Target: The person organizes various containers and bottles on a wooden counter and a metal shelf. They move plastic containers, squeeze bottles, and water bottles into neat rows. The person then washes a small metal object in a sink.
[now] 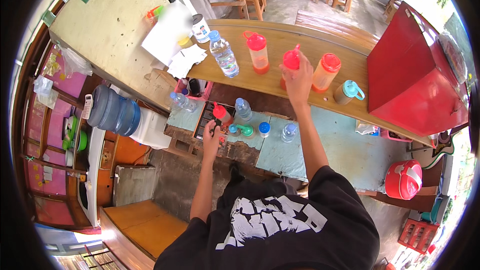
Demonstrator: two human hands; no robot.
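My right hand grips a red-capped plastic bottle on the upper wooden counter, its fingers hiding much of the bottle. To its left stands another red-capped bottle with a little orange-red sauce at the bottom. An orange-tinted bottle with a red lid and a small turquoise-lidded bottle are to its right. Lower down, my left hand hovers with thumb and fingers apart, over a black printed box. Just beyond its fingertips is a smaller red-capped bottle.
A labelled water bottle and papers occupy the counter's left part. A big red box stands at its right end. The lower blue shelf holds several small bottles, including a blue-capped shaker. A water dispenser is at left.
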